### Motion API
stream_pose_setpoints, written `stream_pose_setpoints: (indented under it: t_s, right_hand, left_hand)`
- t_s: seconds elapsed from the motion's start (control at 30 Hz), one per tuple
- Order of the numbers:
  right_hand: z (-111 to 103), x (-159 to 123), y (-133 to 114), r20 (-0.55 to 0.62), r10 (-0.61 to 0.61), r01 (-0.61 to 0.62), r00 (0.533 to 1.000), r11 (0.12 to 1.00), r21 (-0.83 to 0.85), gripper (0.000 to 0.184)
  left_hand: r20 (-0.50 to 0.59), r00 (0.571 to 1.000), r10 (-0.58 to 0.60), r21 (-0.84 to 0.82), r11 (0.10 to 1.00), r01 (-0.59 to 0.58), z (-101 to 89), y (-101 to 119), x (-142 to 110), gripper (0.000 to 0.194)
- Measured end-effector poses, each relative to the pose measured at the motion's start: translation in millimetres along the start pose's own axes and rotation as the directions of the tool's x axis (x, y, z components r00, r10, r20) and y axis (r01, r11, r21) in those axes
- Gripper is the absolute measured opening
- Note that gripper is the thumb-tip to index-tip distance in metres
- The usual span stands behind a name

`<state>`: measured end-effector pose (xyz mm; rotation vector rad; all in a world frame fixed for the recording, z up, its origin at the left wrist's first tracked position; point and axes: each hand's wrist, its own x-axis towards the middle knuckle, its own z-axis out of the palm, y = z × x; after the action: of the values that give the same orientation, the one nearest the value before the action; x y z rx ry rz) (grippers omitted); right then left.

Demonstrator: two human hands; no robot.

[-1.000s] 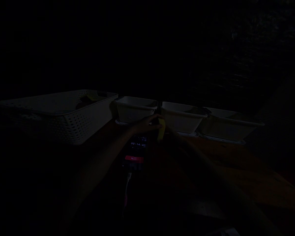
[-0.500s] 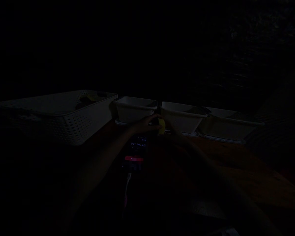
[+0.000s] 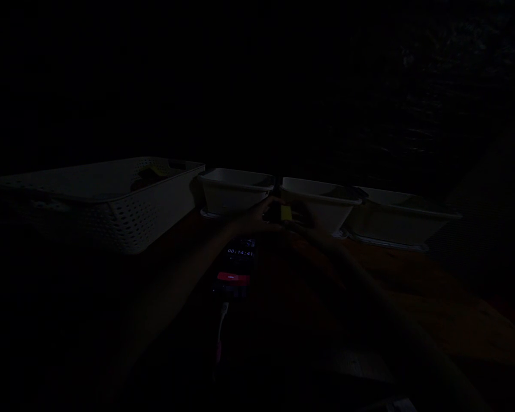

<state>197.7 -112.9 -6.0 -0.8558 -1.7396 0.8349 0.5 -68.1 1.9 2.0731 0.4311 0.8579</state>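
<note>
The scene is very dark. My left hand (image 3: 254,217) and my right hand (image 3: 302,220) meet in front of the white bins, both closed around a small yellow object (image 3: 286,213) held between them. The object sits just before the gap between the first white bin (image 3: 236,191) and the second white bin (image 3: 321,200). What the yellow object is cannot be made out.
A large white perforated basket (image 3: 124,209) with dark items inside stands at the left. A third white bin (image 3: 401,220) is at the right. A phone (image 3: 237,266) showing a running timer lies on the wooden table (image 3: 433,297), a cable trailing toward me.
The yellow object has shrunk from an elongated hanging shape to a small compact piece, lifted slightly and shifted right between my hands. The phone timer advanced one second.
</note>
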Motion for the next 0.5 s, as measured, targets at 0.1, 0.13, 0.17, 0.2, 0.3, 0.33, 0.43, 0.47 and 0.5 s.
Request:
stream_pose_setpoints:
  t_s: [0.1, 0.13, 0.17, 0.2, 0.3, 0.33, 0.43, 0.47, 0.5]
  right_hand:
    - [-0.6, 1.7, 2.2, -0.019, -0.002, 0.002, 1.0, 1.0, 0.005, 0.05]
    - [-1.0, 2.4, 3.3, -0.022, 0.002, -0.002, 1.0, 1.0, 0.007, 0.049]
    - [-1.4, 2.9, 4.3, -0.022, 0.005, -0.005, 1.0, 1.0, 0.009, 0.049]
    - [-1.7, 3.4, 5.1, -0.022, 0.006, -0.006, 1.0, 1.0, 0.009, 0.049]
    - [-2.1, 4.3, 6.2, -0.021, -0.007, 0.007, 1.0, 1.0, -0.003, 0.048]
    - [-2.1, 4.4, 6.0, -0.02, -0.013, 0.012, 1.0, 1.0, -0.005, 0.048]
    - [-1.6, 4.8, 5.1, -0.019, -0.02, 0.02, 1.0, 1.0, 0.013, 0.045]
    - [-1.5, 5.1, 4.8, -0.028, -0.023, 0.024, 0.999, 0.999, 0.023, 0.043]
    - [-1.4, 5.3, 4.7, -0.04, -0.027, 0.028, 0.999, 0.999, 0.036, 0.041]
  left_hand:
    - [-0.021, 1.0, -0.001, 0.041, 0.999, 0.002, 1.9, 3.1, -0.4, 0.067]
    - [-0.025, 1.0, -0.004, 0.047, 0.999, 0.005, 2.5, 3.9, -0.4, 0.066]
    - [-0.031, 1.0, -0.005, 0.047, 0.999, 0.007, 3.0, 4.5, -0.4, 0.066]
    - [-0.034, 0.999, -0.005, 0.04, 0.999, 0.006, 3.3, 4.9, -0.4, 0.065]
    - [-0.025, 1.0, 0.004, 0.024, 1.0, -0.003, 3.4, 4.9, -0.2, 0.064]
    - [-0.02, 1.0, 0.006, 0.025, 1.0, -0.005, 3.3, 4.9, -0.1, 0.064]
    - [-0.011, 1.0, -0.005, 0.032, 0.999, 0.005, 3.6, 5.9, -0.4, 0.065]
    - [-0.012, 1.0, -0.01, 0.034, 0.999, 0.01, 4.0, 6.6, -0.6, 0.065]
    - [-0.012, 1.0, -0.014, 0.038, 0.999, 0.014, 4.6, 7.3, -0.8, 0.065]
